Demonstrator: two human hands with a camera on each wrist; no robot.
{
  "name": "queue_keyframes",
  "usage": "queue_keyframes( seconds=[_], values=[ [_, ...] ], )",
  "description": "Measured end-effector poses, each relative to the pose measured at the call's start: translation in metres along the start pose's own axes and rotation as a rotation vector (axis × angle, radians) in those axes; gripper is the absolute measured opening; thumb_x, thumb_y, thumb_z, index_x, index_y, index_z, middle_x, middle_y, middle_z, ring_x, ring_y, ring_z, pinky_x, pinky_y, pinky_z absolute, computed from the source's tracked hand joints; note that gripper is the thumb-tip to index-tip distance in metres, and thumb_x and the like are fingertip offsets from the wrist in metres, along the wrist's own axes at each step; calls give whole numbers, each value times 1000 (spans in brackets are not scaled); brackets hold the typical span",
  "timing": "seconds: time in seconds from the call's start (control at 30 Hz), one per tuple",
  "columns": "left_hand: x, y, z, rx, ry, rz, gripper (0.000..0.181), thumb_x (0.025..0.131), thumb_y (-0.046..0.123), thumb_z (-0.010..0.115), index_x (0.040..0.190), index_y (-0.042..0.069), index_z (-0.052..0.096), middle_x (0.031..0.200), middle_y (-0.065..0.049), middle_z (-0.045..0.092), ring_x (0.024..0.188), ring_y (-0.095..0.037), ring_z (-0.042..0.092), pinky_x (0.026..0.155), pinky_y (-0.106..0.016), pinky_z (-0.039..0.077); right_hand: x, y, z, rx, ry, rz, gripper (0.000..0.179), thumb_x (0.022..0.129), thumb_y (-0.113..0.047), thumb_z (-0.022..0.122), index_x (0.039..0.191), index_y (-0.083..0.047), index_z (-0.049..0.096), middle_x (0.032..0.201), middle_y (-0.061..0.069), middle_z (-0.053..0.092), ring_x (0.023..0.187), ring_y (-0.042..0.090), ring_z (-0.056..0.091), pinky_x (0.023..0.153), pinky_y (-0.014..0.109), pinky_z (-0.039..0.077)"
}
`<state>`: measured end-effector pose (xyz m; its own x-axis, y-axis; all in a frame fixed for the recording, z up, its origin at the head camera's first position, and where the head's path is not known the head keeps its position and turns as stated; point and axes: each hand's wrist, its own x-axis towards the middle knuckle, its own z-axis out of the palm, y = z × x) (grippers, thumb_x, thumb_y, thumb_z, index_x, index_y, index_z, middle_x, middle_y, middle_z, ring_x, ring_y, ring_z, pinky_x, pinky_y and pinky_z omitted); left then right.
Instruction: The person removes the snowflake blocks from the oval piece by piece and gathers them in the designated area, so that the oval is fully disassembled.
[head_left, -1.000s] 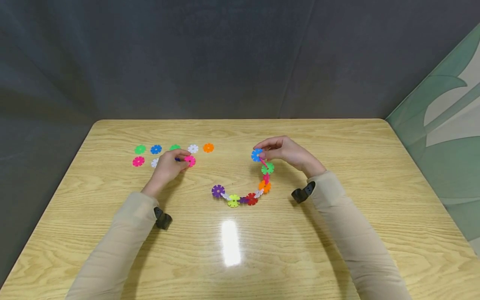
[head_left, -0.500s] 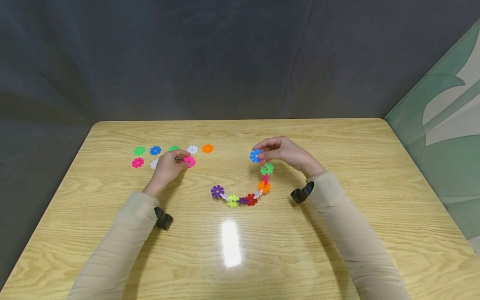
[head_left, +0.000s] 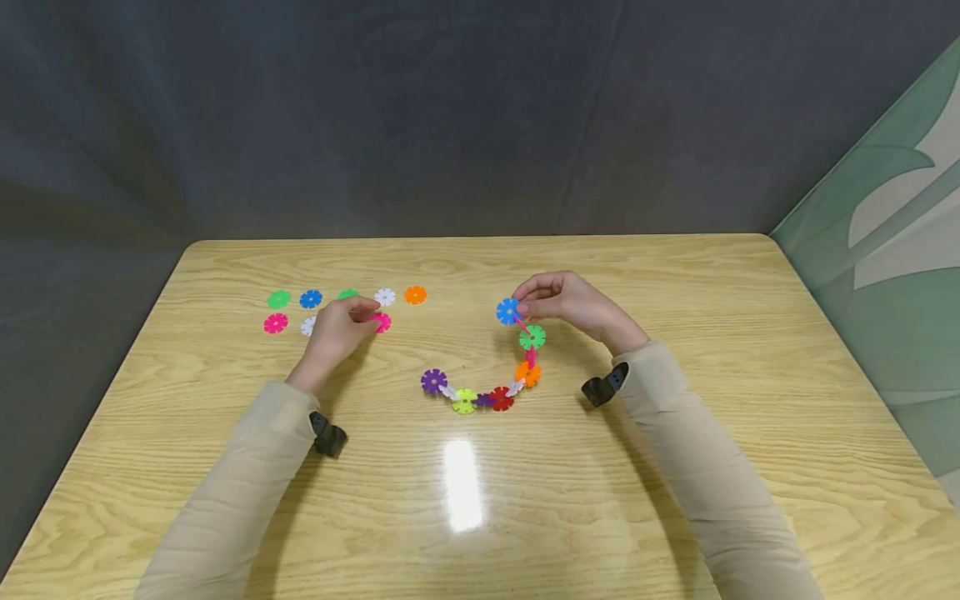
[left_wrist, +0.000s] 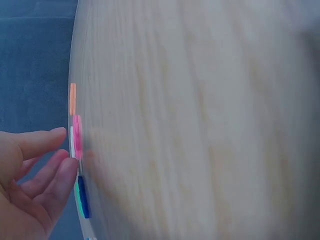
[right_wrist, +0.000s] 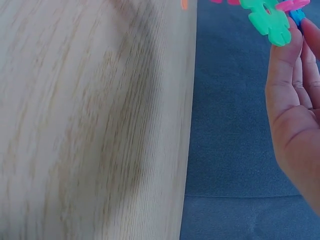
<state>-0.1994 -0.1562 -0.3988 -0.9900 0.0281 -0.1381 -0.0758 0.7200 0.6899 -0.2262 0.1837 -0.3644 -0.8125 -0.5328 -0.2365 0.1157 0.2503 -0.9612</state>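
Observation:
In the head view, my right hand (head_left: 573,307) pinches the right edge of a blue notched disc (head_left: 507,312), the raised end of a chain of interlocking discs. The chain curves down through a green disc (head_left: 532,338) and an orange disc (head_left: 528,374) to a purple disc (head_left: 433,381). At the left, my left hand (head_left: 337,332) reaches over loose discs, its thumb partly covering a pink disc (head_left: 383,323). The left wrist view has thumb and fingers apart beside that pink disc (left_wrist: 77,136); a dark blue disc (left_wrist: 84,197) lies below the fingertips.
Loose discs lie in two rows at the back left, including a blue one (head_left: 311,299), a white one (head_left: 385,297) and an orange one (head_left: 416,295). The wooden table (head_left: 675,267) ends at a dark cloth partition (head_left: 480,125).
My left hand has shifted slightly, and its thumb now covers more of the pink disc. My right fingertips have slid towards the blue disc's right edge.

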Motion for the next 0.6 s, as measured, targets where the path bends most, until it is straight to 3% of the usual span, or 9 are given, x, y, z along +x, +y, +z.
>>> queue_keyframes(
  seconds=[0.3,0.6],
  values=[
    [-2,22,10,-151,34,47,33,93,12,60,125,1,60,122,-21,63,110,-36,61,89,-41,55,-1,-1,3,-3,3,-11,14,91,-8,63,104,-4,65,83,-8,69,78,9,65,84,27,55],
    [-10,59,24,-408,-69,94,36,97,15,56,128,-3,56,121,-24,61,107,-37,61,90,-43,56,1,-2,6,-18,23,-16,18,91,-10,63,107,-2,67,81,-10,71,76,8,64,81,25,53]
  ],
)
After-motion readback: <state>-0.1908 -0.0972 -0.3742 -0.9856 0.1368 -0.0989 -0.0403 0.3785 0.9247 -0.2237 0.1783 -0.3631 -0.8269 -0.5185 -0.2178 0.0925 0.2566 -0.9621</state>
